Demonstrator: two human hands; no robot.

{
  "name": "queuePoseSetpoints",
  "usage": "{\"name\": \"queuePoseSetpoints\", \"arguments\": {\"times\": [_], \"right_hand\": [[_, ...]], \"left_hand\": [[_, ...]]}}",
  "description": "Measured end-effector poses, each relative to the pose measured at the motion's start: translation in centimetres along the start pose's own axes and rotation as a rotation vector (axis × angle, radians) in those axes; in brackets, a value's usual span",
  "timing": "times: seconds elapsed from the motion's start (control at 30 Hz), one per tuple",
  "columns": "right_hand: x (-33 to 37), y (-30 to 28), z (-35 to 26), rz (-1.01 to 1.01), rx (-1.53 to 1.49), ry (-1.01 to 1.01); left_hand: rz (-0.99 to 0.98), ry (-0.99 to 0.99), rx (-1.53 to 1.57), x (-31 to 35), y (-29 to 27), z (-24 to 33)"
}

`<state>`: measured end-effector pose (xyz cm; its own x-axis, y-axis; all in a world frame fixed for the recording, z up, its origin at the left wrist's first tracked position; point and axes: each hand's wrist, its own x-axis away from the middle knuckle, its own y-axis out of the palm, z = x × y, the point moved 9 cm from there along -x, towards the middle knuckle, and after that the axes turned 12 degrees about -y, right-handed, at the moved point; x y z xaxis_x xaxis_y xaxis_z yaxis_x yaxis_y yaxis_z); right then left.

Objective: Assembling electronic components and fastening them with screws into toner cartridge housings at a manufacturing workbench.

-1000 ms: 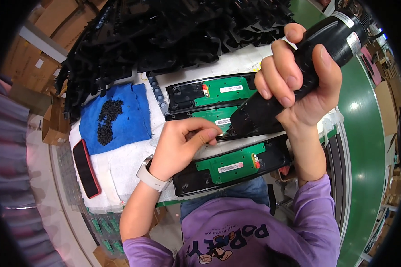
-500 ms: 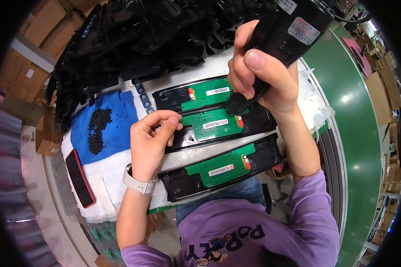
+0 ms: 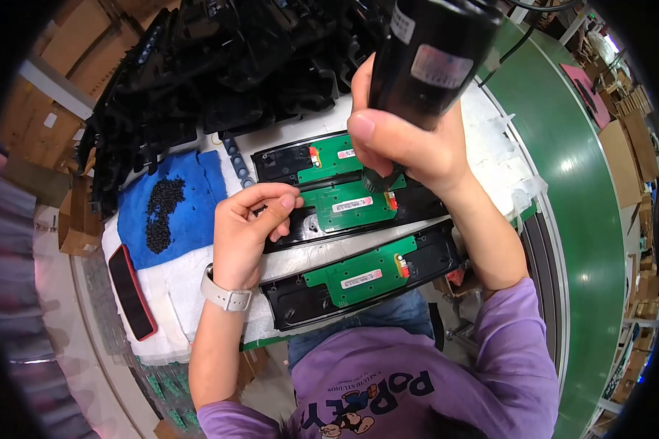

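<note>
My right hand (image 3: pixel 417 146) is wrapped round a black electric screwdriver (image 3: pixel 436 36). The screwdriver points down at the far edge of the green circuit board (image 3: pixel 337 211) in the middle black panel (image 3: pixel 425 205); its very tip is hard to make out. At that board's left end, my left hand (image 3: pixel 252 223) is closed with thumb and forefinger pinched together. Whether something small sits in the pinch, I cannot tell. Two similar panels lie alongside: the far panel (image 3: pixel 274 162), partly hidden by my right hand, and the near panel (image 3: pixel 293 300).
Many small black screws (image 3: pixel 161 212) are heaped on a blue cloth (image 3: pixel 201 190) at the left. A red-edged phone (image 3: pixel 132 293) lies nearer me. Black plastic parts (image 3: pixel 234 66) are piled at the back. A green conveyor surface (image 3: pixel 582 219) runs along the right.
My right hand and the screwdriver have shifted left along the middle board, and the tool stands more upright. My left hand keeps nearly the same place and pinch.
</note>
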<state>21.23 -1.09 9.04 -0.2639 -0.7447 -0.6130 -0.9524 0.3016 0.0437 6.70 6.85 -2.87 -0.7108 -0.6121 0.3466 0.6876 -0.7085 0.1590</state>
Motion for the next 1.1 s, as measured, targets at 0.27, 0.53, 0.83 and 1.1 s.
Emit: {"name": "queuePoseSetpoints", "arguments": {"times": [0.27, 0.53, 0.83, 1.1], "right_hand": [[0.5, -0.8, -1.6, 0.009, -0.180, -0.122], [0.6, -1.7, -3.4, -0.039, -0.724, -0.335], [1.1, -1.1, -2.7, 0.014, -0.738, -0.292], [0.8, -0.5, -1.6, 0.025, -0.471, -0.055]], "left_hand": [[-0.025, 0.091, 0.127, 0.4, 0.1, 0.8], [-0.190, 0.030, -0.054, 1.7, 3.5, 1.1], [-0.217, 0.007, -0.048, 1.7, 3.4, 0.5], [-0.079, -0.017, 0.013, 1.0, 2.1, -0.1]]}}
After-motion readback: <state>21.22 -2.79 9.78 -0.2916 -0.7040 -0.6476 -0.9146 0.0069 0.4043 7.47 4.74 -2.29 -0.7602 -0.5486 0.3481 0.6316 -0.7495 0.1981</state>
